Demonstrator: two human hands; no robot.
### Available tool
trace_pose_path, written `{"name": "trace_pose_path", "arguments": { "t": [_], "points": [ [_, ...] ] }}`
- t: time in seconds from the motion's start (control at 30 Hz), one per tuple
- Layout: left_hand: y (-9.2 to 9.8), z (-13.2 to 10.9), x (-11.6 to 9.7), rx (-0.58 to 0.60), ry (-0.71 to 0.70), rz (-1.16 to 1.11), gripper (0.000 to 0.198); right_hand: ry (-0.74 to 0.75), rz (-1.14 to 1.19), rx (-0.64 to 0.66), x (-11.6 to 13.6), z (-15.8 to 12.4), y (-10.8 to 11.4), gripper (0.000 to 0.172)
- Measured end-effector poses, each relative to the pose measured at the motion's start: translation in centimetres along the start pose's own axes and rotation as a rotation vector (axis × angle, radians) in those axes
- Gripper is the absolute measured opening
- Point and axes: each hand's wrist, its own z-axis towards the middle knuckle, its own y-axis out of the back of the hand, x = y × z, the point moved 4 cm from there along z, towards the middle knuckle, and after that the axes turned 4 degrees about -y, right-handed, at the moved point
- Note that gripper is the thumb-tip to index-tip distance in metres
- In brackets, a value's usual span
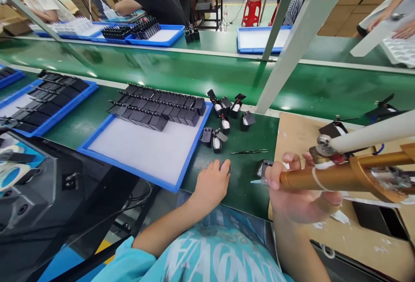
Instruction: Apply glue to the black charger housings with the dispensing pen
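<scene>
My left hand [212, 183] rests on the green bench left of centre, its fingers curled round a small dark piece whose edge shows at the fingertips. In my right hand [300, 195] is a gold-coloured dispensing gun [327, 180], its narrow tip pointing left. Just beyond that tip sits a small black case [264, 167], partly behind my fingers; whether they touch it I cannot tell. Black tweezers [249, 152] lie between and beyond my hands. Several open black cases with white insides, one of them a black case [216, 142], stand beyond my left hand.
A blue-rimmed tray [177, 182] with rows of black cases lies at left, another blue-rimmed tray [39, 130] farther left. A slanted white post [288, 44] rises behind the bench. Brown cardboard [292, 135] covers the right side. People sit and stand across the conveyor [162, 70].
</scene>
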Motion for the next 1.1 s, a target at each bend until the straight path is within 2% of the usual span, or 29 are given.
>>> {"name": "trace_pose_path", "arguments": {
  "t": [0.43,0.6,0.67,0.7,0.83,0.9,1.0,1.1],
  "points": [
    [0.6,0.4,-0.1,0.025,-0.054,0.005,0.039,-0.003,-0.02,-0.06,0.2,-0.4,0.3,0.044],
    [0.0,0.4,0.6,-0.022,-0.067,-0.155,0.036,-0.003,-0.021,-0.047,0.1,-0.6,0.2,0.044],
    [-0.7,0.4,1.6,-0.066,-0.052,-0.416,0.033,0.003,-0.02,-0.042,0.1,-0.6,0.2,0.044],
    [-1.1,0.4,2.2,-0.087,-0.029,-0.629,0.031,0.006,-0.018,-0.039,0.2,-0.6,0.2,0.043],
    [-3.0,0.2,4.7,-0.149,0.161,-1.706,0.036,0.001,-0.037,-0.041,0.2,-0.8,0.2,0.044],
    [-3.0,0.0,5.1,-0.172,0.19,-2.088,0.039,0.0,-0.057,-0.056,0.2,-0.8,0.3,0.045],
    [-1.7,-0.5,4.7,-0.148,0.108,-2.377,0.038,0.006,-0.081,-0.102,0.3,-0.8,0.3,0.047],
    [-0.2,-0.8,4.5,-0.136,0.08,-2.377,0.037,0.007,-0.099,-0.166,0.3,-0.7,0.2,0.047]
  ]
}}
